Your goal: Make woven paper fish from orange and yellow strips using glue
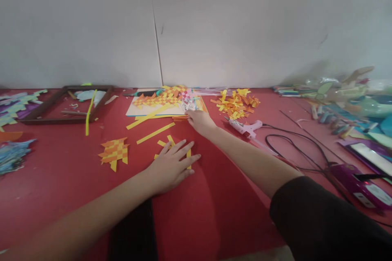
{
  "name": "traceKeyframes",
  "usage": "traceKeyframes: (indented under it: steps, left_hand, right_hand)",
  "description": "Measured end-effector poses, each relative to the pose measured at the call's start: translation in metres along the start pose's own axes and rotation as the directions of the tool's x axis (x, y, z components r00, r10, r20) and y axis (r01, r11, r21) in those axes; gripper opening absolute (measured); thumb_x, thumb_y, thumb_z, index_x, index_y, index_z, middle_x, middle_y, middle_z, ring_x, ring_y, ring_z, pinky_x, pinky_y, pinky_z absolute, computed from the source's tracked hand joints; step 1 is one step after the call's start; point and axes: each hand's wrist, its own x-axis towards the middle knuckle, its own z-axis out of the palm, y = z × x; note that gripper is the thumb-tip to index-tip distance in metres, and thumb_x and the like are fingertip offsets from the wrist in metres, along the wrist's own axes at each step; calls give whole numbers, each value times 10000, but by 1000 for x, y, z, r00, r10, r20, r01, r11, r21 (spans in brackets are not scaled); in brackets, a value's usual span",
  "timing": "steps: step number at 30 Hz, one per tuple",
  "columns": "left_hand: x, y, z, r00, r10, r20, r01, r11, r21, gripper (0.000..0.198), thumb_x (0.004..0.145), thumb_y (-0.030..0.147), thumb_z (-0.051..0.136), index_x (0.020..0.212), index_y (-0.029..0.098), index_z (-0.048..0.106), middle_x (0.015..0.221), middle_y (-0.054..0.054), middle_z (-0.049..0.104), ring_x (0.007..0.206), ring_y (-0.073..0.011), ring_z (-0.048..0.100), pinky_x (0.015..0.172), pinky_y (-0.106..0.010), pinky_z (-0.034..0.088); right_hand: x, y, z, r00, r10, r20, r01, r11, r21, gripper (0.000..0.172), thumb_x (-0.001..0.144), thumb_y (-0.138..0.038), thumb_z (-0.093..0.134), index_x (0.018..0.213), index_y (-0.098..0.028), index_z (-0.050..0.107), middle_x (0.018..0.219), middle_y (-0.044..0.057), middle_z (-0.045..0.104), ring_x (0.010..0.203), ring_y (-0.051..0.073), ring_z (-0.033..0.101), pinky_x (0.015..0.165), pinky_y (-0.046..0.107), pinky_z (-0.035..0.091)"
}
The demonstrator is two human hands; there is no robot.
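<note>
My left hand (pixel 171 166) lies flat on the red table (pixel 214 195), fingers spread over a few crossed yellow paper strips (pixel 167 142). My right hand (pixel 198 120) reaches further back, its fingers pinched on orange paper strips (pixel 180 118) at the near edge of a white sheet (pixel 137 108). On that sheet lie woven orange-and-yellow paper pieces (pixel 159 98). A finished woven fish shape (pixel 114 151) rests to the left of my left hand. Loose yellow strips (pixel 154 132) lie between the sheet and my hands.
A pile of orange and yellow paper scraps (pixel 237 102) and a pink glue gun (pixel 246 127) with black cables (pixel 294 147) lie to the right. A wooden frame (pixel 65 104) sits back left. Craft supplies (pixel 337 102) crowd the far right; a white partition (pixel 196 28) stands behind.
</note>
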Motion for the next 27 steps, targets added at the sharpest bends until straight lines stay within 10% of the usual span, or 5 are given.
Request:
traceKeyframes:
  steps: [8, 15, 27]
  left_hand:
    - [15, -4, -5, 994, -113, -3, 113, 994, 6, 503, 995, 478, 429, 1471, 315, 439, 1615, -75, 292, 1480, -370, 238, 1144, -646, 214]
    - [13, -4, -9, 922, -386, -31, 387, 922, 16, 933, 799, 827, 427, 1539, 268, 322, 1624, -195, 190, 1434, -583, 98, 1046, -787, 138]
    - [14, -3, -7, 887, -462, -4, 462, 887, -2, 888, 800, 859, 340, 1511, 329, 375, 1630, -133, 219, 1448, -554, 115, 1076, -745, 159]
  right_hand:
    - [7, 8, -3, 993, -114, 5, 114, 993, -29, 318, 956, -346, 590, 1219, -167, 592, 1221, 88, 621, 1036, 209, 637, 877, 422, 557]
    - [8, 5, -11, 977, -203, 72, 213, 959, -186, 338, 948, -349, 602, 1224, -154, 591, 1243, 100, 610, 1075, 226, 624, 906, 441, 542]
    - [18, 4, -19, 968, -191, 163, 226, 945, -235, 344, 949, -349, 602, 1231, -154, 588, 1248, 107, 607, 1064, 222, 627, 899, 430, 547]
